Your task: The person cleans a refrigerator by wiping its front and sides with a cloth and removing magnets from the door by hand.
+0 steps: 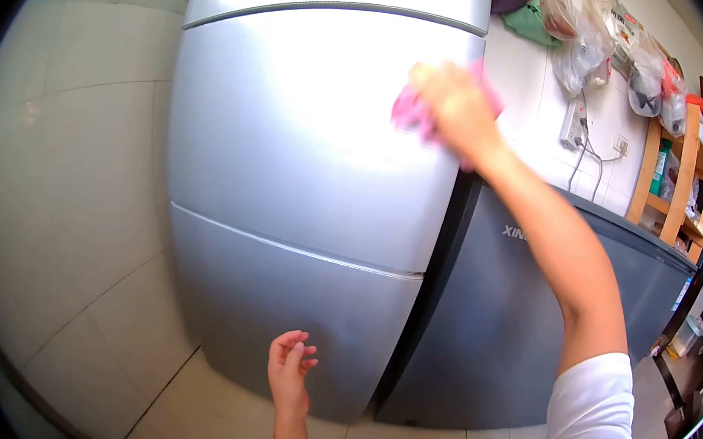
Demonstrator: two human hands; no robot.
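A tall silver refrigerator [292, 136] with several door panels fills the middle of the head view. My right hand [453, 106] is closed on a pink cloth [414, 115] and presses it against the upper right part of the middle door, close to the door's edge. Glare and some motion blur soften the fingers there. Lower down, my left hand [290, 367] hangs in front of the bottom door with its fingers loosely curled and apart. It holds nothing, and I see no contact with the door.
Right of the refrigerator stands a dark grey low appliance [512, 322], a narrow gap between them. Plastic bags [583, 55] hang on the wall above a power strip [573, 124]. A wooden rack [679, 181] stands further right. Tiled wall [78, 131] borders the left side.
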